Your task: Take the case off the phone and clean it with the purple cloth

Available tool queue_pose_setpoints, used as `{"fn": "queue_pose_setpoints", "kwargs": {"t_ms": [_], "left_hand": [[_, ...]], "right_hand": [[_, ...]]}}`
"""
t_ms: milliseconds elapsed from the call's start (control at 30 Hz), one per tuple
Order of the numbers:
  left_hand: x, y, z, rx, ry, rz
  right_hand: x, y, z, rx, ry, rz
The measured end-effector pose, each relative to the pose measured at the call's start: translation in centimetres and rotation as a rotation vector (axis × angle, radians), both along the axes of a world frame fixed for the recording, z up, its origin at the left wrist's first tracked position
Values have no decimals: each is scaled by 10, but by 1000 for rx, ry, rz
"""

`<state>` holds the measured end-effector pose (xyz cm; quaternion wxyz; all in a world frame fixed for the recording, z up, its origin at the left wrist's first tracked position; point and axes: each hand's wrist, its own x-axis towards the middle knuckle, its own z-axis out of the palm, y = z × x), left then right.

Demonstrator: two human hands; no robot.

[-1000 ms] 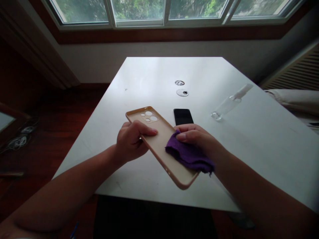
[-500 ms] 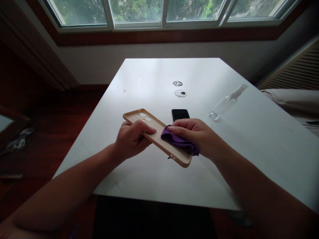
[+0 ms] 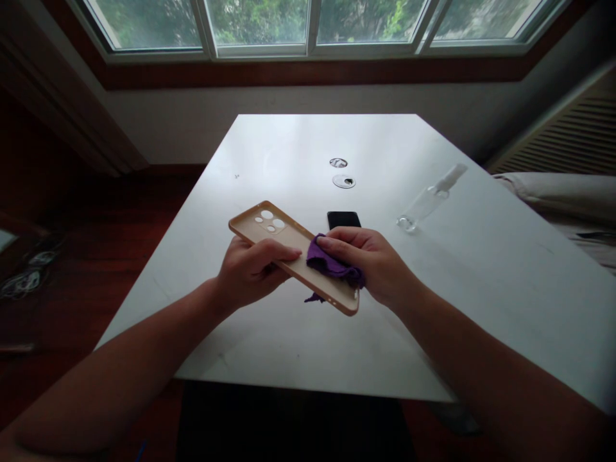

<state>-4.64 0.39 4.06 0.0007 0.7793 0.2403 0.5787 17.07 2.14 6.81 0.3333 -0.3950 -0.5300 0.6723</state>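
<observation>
Above the near half of the white tabletop, a beige phone case is held tilted, its inner face showing and its camera cut-outs at the upper-left end. The left hand clasps the near long edge, thumb laid across the inner face; its fingers pass underneath, and their exact placement cannot be verified. The right hand pinches a purple cloth between thumb and fingers against the inside of the case, toward the lower-right end. Cloth and hand together cover part of the inner face and far edge. A purple scrap shows below the near edge; the case conceals any join with the cloth. Just beyond the right hand lies a flat black device, its near part blocked from sight. To the right is a clear spray bottle; whether it stands or lies cannot be determined, and its contents are unreadable. Farther back are two round fittings, one with a dark opening; their detail is too small to confirm. Both forearms run out of view. At the left, pale cables lie poorly lit on the dark red floor. A blue item at the bottom edge is cut off and unidentifiable.
</observation>
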Motion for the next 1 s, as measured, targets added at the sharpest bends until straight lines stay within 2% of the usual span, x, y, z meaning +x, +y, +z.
{"fn": "queue_pose_setpoints", "kwargs": {"t_ms": [300, 700, 1000], "left_hand": [[2, 0, 2, -38, 23, -70], [3, 0, 3, -53, 60, -161], [5, -1, 3, -104, 13, -296]], "right_hand": [[-1, 0, -3, 32, 52, -97], [-3, -1, -3, 19, 96, -111], [-3, -2, -3, 33, 103, -111]]}}
